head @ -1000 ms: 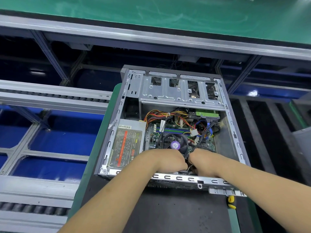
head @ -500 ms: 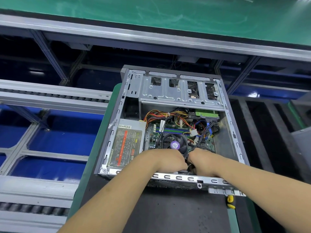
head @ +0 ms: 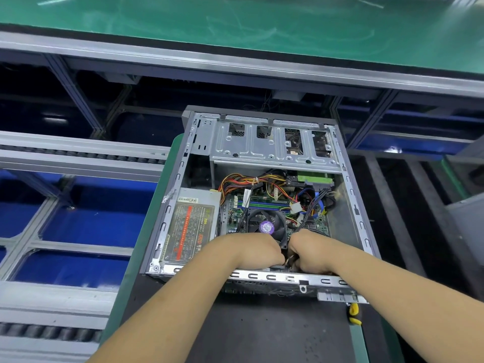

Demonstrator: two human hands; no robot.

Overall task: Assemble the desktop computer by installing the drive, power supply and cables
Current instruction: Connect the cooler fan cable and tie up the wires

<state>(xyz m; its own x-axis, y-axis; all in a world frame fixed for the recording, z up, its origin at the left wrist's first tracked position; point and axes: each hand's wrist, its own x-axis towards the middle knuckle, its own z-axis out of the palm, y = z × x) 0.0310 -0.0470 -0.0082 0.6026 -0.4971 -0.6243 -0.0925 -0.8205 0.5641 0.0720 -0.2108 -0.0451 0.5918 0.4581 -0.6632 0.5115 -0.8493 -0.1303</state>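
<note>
an assembly-line workshop: roller conveyors (head: 78, 153), green bench mats (head: 235, 22).

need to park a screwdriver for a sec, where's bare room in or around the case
Bare patches: the black mat in front of the case, between the forearms, and the dark case floor between the motherboard and the right wall. Crowded: around the fan, where both hands work among the cables.

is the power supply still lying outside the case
No, the power supply sits inside the case, in its left side next to the fan.
</note>
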